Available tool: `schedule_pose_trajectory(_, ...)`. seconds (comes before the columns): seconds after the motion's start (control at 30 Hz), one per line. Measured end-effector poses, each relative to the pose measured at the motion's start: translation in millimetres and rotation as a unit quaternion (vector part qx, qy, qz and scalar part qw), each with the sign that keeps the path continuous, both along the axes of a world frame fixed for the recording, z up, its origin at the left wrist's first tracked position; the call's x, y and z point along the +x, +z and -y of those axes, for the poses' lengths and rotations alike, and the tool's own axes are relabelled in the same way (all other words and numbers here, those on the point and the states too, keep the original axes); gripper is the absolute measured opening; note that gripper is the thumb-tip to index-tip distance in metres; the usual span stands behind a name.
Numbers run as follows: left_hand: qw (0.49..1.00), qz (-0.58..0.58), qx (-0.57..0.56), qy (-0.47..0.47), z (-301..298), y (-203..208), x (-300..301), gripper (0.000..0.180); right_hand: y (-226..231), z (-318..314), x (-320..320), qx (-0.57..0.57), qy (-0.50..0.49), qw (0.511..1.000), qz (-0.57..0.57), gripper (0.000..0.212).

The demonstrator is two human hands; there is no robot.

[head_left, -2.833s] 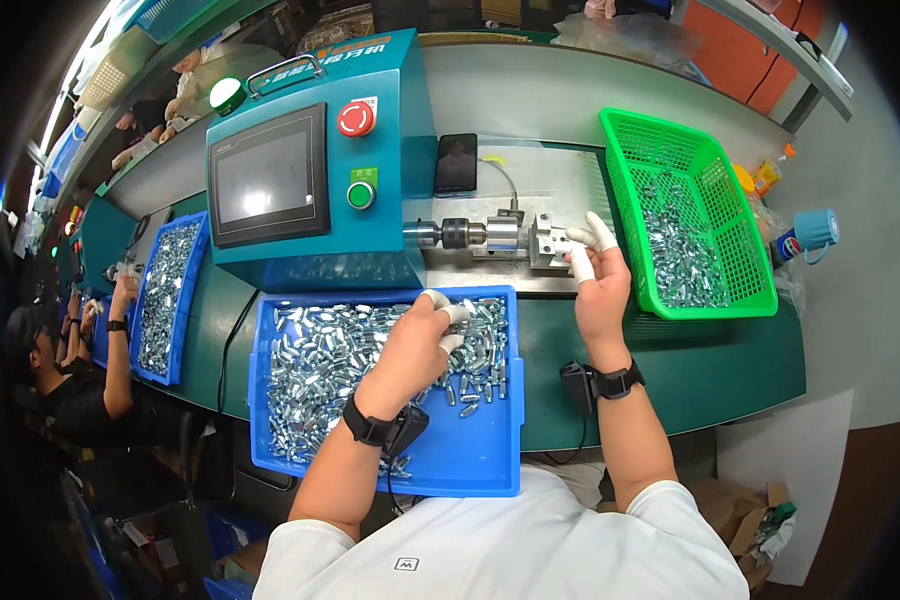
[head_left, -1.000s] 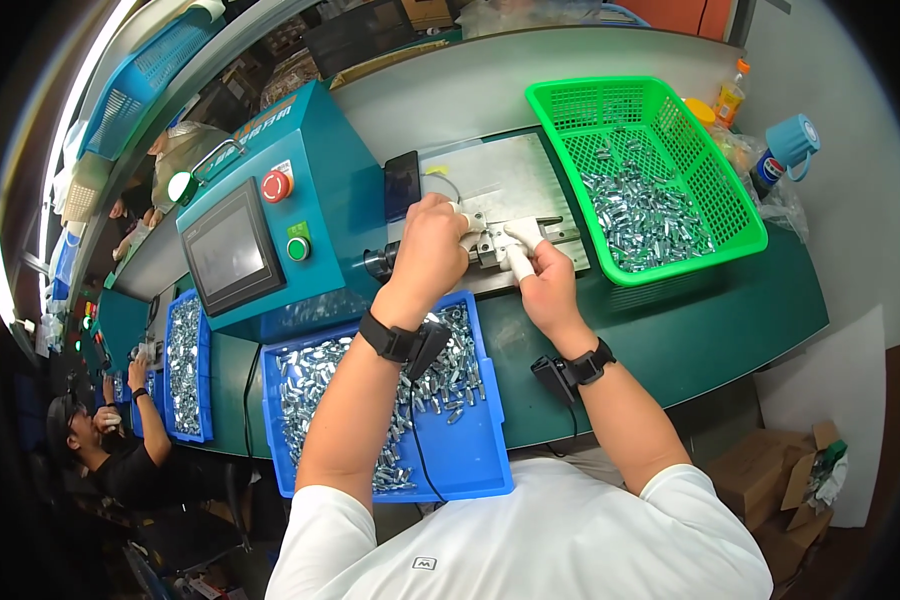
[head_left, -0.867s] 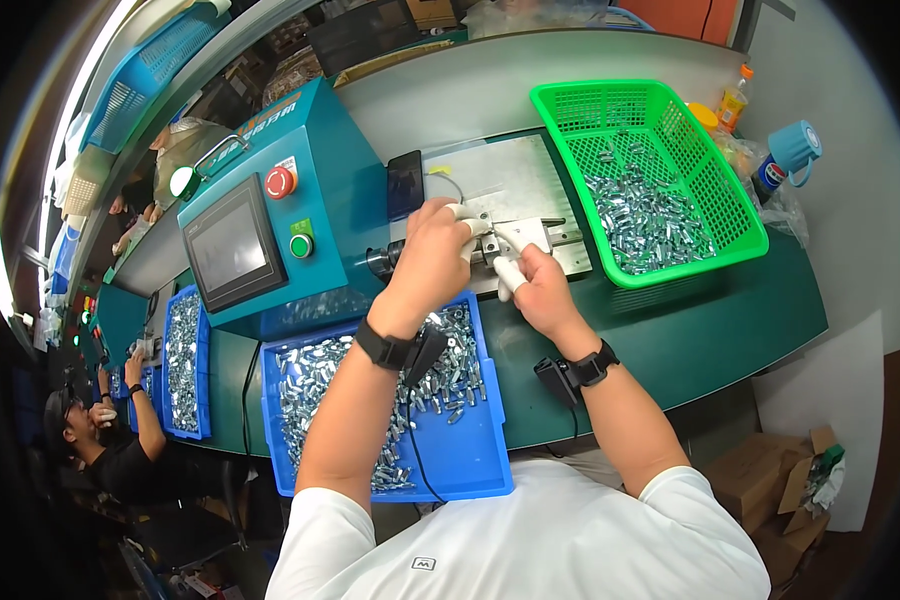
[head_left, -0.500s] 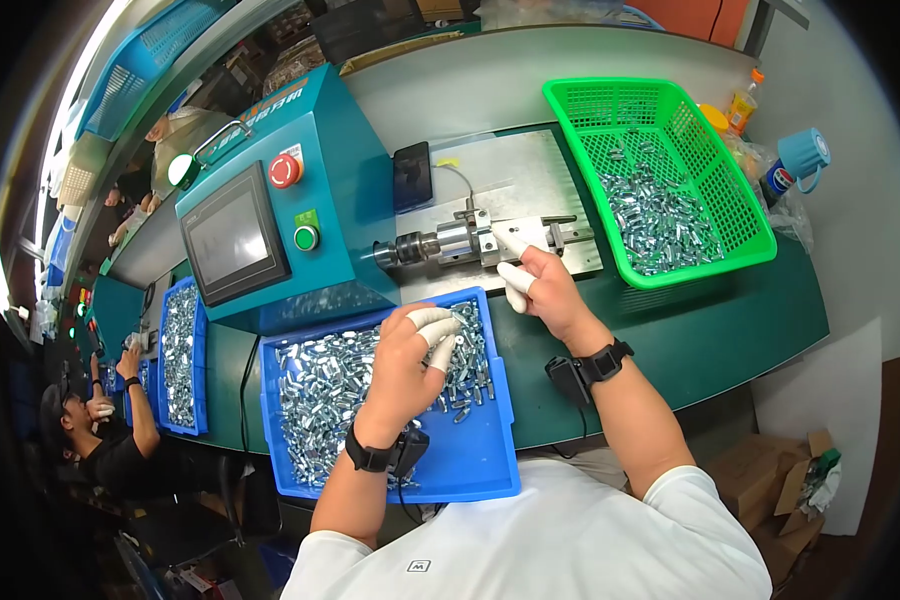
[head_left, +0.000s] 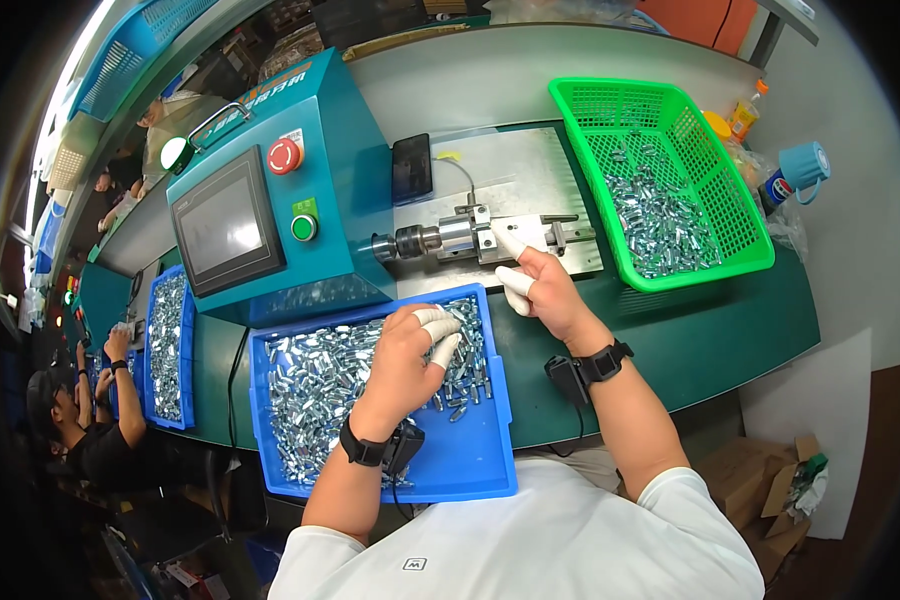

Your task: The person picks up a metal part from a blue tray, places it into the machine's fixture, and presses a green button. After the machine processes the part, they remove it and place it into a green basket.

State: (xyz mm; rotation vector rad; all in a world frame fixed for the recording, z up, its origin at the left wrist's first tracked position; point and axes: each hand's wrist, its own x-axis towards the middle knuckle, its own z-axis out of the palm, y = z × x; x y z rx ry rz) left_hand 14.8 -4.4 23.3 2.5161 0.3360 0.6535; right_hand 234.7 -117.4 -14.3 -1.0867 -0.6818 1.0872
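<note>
Blue tray (head_left: 470,455), left hand (head_left: 407,355) back over it

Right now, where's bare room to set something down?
Bare: the green table between your right forearm and the green basket; the metal plate behind the clamp, left of that basket; the near right corner of the blue tray. Crowded: the rest of the tray, with metal parts around your left hand; the clamp, at your right hand.

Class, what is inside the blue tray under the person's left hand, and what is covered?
Small shiny metal parts lie in the blue tray; its near right corner is bare. The left hand hides what lies beneath it, and lower metal parts are covered by those on top.
</note>
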Motion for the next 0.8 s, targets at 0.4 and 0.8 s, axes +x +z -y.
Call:
schedule_pose_trajectory(0.4,1.0,-0.014,-0.01,-0.016,2,0,0,0.019,0,-1,-1,-0.001,0.008,1.0,0.006,0.068)
schedule_pose_trajectory(0.8,0.996,-0.084,0.011,-0.028,15,-2,0,0.037,3,-2,1,-0.021,-0.046,0.998,0.028,0.057)
